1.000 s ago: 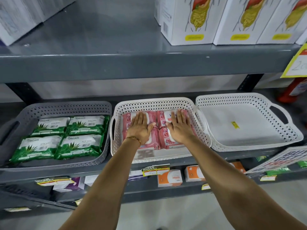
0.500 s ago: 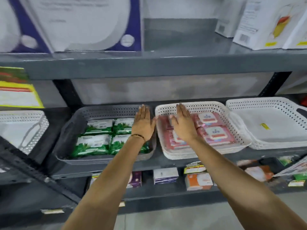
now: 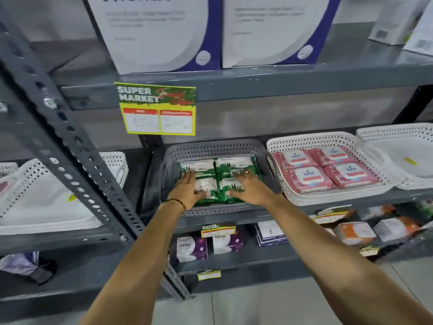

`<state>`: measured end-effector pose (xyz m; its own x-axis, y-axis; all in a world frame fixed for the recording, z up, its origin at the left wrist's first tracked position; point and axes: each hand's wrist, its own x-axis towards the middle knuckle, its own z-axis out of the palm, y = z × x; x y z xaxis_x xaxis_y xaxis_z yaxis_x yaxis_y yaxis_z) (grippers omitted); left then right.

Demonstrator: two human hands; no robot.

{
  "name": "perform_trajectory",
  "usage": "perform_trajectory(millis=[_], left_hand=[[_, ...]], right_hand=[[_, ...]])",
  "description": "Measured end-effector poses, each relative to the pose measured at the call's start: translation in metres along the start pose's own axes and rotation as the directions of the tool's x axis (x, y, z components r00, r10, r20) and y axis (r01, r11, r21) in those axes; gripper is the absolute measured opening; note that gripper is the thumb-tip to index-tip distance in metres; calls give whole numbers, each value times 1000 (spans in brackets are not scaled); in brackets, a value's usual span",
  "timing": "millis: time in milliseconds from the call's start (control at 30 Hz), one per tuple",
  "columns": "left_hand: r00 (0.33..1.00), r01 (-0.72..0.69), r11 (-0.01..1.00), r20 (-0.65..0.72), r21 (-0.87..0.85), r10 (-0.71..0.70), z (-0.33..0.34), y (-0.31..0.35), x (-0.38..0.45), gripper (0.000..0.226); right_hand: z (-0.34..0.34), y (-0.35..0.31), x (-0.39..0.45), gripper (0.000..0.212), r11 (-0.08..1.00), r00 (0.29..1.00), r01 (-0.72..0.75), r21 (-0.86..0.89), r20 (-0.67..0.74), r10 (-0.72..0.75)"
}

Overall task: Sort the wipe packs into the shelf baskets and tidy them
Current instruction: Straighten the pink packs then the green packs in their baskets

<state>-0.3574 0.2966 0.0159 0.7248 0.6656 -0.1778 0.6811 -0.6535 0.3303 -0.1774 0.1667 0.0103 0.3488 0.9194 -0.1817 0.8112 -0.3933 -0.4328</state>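
Note:
A grey perforated basket [image 3: 210, 148] on the middle shelf holds several green wipe packs [image 3: 234, 166] laid flat in a block. My left hand [image 3: 187, 190] lies flat on the front left pack with fingers spread. My right hand [image 3: 249, 186] rests flat on the front right pack, holding nothing. To the right, a white perforated basket [image 3: 332, 199] contains several pink wipe packs [image 3: 325, 174] set side by side in two rows.
An empty white basket [image 3: 398, 137] sits at the far right, with another white basket [image 3: 46, 207] left of the slanted shelf post [image 3: 70, 146]. A yellow price sign [image 3: 157, 109] hangs above the grey basket. Boxed goods fill the shelves above and below.
Both hands left the pink packs in the white basket, moved left and came down flat onto the green packs in the grey basket. The view swung left.

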Motion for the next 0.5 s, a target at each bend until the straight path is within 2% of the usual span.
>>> perform_trajectory(millis=[67,167,500], left_hand=[[998,-19,999,52,-32,20,-2,-2,1,93],[994,-65,998,93,5,64,-2,-1,4,86],[991,-93,995,100,33,89,-1,-4,8,77]], right_hand=[[0,-1,2,80,1000,998,-22,11,51,21],[-2,0,6,75,999,993,-33,2,109,32],[-3,-1,6,72,997,994,-54,54,93,49]])
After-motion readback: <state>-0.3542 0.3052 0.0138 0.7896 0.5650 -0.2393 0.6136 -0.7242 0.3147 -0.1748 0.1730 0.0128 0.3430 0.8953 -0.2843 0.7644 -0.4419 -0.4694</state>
